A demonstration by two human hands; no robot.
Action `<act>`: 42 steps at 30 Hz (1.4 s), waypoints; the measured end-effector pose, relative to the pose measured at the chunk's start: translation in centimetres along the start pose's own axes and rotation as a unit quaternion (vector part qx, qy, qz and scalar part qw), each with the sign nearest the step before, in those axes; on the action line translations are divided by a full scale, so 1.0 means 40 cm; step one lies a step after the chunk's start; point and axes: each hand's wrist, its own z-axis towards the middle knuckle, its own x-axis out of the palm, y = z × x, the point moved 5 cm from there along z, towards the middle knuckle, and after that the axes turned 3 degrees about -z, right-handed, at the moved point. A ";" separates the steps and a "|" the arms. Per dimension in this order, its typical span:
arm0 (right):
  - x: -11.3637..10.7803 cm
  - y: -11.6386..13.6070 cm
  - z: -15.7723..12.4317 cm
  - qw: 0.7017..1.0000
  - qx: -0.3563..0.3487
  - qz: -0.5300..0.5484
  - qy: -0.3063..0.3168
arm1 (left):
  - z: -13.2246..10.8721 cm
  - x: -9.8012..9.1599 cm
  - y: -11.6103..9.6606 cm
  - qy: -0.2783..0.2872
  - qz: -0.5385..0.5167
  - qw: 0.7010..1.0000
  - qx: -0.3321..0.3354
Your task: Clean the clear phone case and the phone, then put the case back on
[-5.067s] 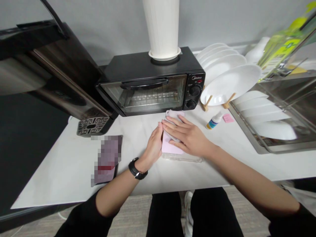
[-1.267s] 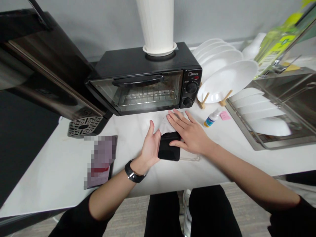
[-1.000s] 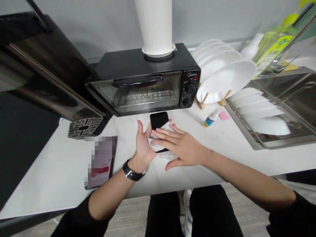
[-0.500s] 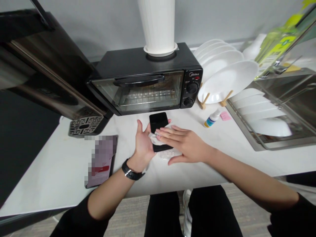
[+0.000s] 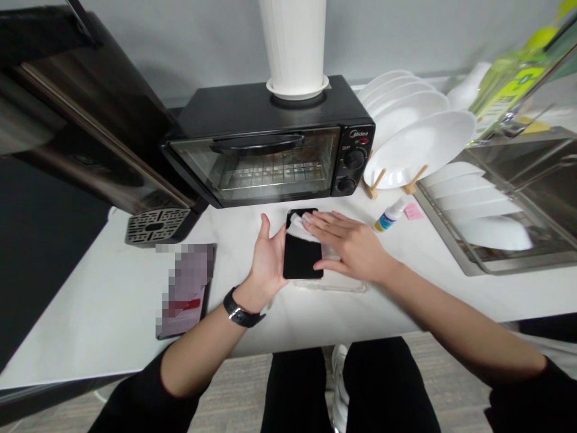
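Observation:
A black phone (image 5: 303, 258) rests on my left hand (image 5: 268, 255), whose thumb points up beside it; the other fingers are hidden under the phone. My right hand (image 5: 354, 246) presses a white wipe (image 5: 303, 227) with its fingertips against the upper part of the phone's dark face. Below my right hand a clear phone case (image 5: 336, 282) lies on the white counter, partly covered. A small spray bottle (image 5: 390, 215) stands to the right, near a pink sticky note (image 5: 413, 211).
Behind my hands is a black toaster oven (image 5: 270, 144) with a white pot (image 5: 297, 54) on top. Racked plates (image 5: 421, 141) and a sink (image 5: 469, 261) are at right. A tablet (image 5: 187, 291) and a drip tray (image 5: 157, 225) are at left.
My right hand has moved up the phone with the wipe, baring its lower part. The phone has shifted slightly right and looks straighter, and more of the clear case shows.

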 end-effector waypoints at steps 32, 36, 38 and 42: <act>0.019 0.028 0.007 0.999 -0.016 0.028 0.036 | -0.022 0.014 0.035 0.010 0.017 0.997 -0.077; 0.020 0.074 0.000 0.987 -0.123 0.098 0.044 | -0.017 -0.003 -0.008 -0.044 0.001 0.999 -0.010; 0.010 0.051 -0.002 0.991 -0.098 0.088 0.029 | -0.017 -0.005 -0.017 -0.049 0.010 0.999 0.008; 0.002 -0.008 0.002 0.999 0.032 0.012 0.002 | -0.019 0.008 0.014 -0.006 0.025 0.999 -0.038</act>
